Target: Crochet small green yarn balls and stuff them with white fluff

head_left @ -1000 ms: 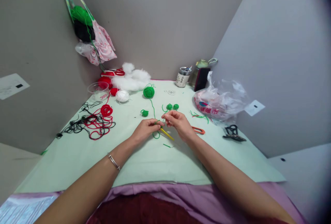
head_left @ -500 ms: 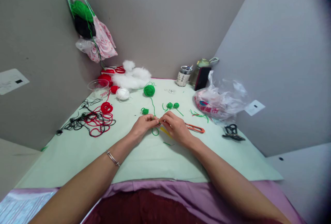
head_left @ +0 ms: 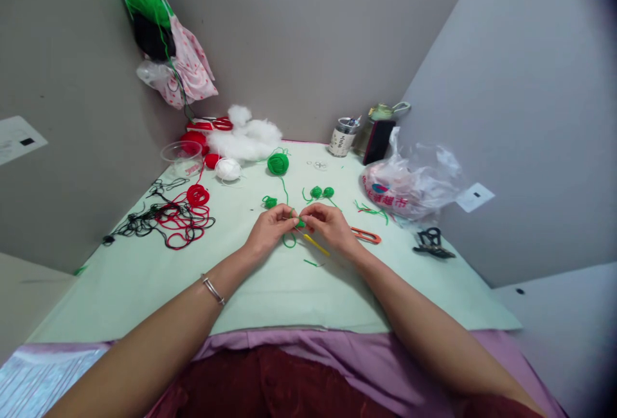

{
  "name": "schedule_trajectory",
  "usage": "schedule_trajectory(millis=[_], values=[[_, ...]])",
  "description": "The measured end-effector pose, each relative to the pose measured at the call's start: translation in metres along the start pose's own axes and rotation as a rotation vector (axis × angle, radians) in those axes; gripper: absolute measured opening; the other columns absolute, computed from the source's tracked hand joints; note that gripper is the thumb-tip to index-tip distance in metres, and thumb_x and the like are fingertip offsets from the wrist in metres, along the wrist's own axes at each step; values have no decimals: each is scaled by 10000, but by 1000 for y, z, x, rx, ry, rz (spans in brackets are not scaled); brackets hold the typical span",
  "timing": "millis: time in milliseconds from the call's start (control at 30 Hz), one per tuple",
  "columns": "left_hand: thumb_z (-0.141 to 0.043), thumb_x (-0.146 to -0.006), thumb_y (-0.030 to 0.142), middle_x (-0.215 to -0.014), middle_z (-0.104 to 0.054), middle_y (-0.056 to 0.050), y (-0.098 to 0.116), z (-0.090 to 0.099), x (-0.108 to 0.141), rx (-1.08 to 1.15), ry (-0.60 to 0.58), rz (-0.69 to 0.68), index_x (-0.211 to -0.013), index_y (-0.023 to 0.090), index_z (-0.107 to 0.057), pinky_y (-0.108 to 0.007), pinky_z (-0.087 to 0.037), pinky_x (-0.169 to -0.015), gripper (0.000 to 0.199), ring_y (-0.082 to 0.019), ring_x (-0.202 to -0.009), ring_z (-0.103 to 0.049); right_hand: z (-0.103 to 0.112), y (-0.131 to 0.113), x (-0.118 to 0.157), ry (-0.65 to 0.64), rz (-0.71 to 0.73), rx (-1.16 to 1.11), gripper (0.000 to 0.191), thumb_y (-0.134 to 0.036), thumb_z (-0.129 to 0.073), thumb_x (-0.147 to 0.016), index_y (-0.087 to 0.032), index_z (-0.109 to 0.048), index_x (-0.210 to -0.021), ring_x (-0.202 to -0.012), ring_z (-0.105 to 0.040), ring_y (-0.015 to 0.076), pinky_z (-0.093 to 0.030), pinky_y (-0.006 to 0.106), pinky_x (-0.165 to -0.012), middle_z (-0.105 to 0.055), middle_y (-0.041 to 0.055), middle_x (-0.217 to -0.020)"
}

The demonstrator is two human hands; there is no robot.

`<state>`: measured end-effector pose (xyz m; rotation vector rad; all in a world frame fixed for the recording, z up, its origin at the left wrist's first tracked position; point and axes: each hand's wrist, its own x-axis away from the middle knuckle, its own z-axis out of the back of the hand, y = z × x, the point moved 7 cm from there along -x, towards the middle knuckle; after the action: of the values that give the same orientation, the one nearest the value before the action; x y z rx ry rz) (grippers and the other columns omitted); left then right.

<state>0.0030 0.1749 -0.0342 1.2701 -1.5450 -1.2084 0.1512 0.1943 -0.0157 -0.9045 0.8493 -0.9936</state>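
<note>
Over the middle of the table, my left hand (head_left: pixel 272 228) is closed, thumb and fingers pinching a small green crochet piece (head_left: pixel 301 223). From the other side my right hand (head_left: pixel 330 226) pinches the same piece, its fingertips almost touching the left ones. A crochet hook with a yellow handle (head_left: pixel 317 245) slants down to the right below the fingers; its tip is hidden at the piece. Green yarn runs from a green yarn ball (head_left: pixel 277 164) behind the hands to my left fingers, and a loop of it (head_left: pixel 289 241) hangs beneath them.
Two small green balls (head_left: pixel 322 192) and an orange cutter (head_left: pixel 366 235) lie near my right hand. Tangled black and red yarn (head_left: pixel 180 222) spreads at left, white stuffing (head_left: pixel 248 138) behind. At right are a plastic bag (head_left: pixel 405 183), a phone (head_left: pixel 379 141) and a black hair claw (head_left: pixel 434 244).
My right hand has shifted its fingers on the green piece, and more of the yellow hook handle shows beneath it. The view has tilted slightly.
</note>
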Motion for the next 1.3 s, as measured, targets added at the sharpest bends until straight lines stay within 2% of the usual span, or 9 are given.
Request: schedule_trajectory(millis=[333, 567, 833, 1067, 1300], values=[[-918, -634, 350, -796, -724, 1, -6, 4, -3, 0, 37, -9, -771, 166, -671, -302, -548, -775, 337, -156, -753, -689, -2, -3, 2, 10, -53, -78, 123, -316, -701, -759, -205, -651, -782, -568, -524, 134, -390, 279, -575, -588, -45, -597], [-916, -649, 400, -748, -709, 7, -8, 4, -3, 0, 25, 40, -781, 162, -671, -314, -569, -772, 366, -158, -732, -697, -5, -2, 3, -26, -41, -133, 157, -375, -646, -830, -222, -632, -860, -612, -612, 162, -491, 304, -615, -636, -23, -676], [-935, -630, 443, -779, -706, 0, -10, 3, -3, 12, -1, 87, -787, 150, -685, -355, -588, -842, 416, -169, -777, -711, -3, 1, 3, -32, -35, -117, 129, -327, -672, -816, -199, -686, -807, -593, -553, 135, -435, 283, -605, -620, -31, -641], [-924, -642, 437, -771, -686, 3, -13, 2, -5, 23, -17, 91, -779, 152, -660, -363, -588, -846, 412, -169, -780, -702, -3, -1, 3, -13, -42, -145, 189, -379, -714, -805, -193, -702, -834, -597, -559, 135, -449, 280, -600, -645, -25, -661], [-909, -655, 312, -807, -690, 2, -13, 0, -3, -10, -58, 78, -828, 162, -670, -282, -511, -741, 331, -139, -761, -658, 4, -3, 1, 44, -56, -176, 165, -358, -730, -777, -194, -713, -769, -565, -564, 137, -466, 281, -576, -653, -14, -631]])
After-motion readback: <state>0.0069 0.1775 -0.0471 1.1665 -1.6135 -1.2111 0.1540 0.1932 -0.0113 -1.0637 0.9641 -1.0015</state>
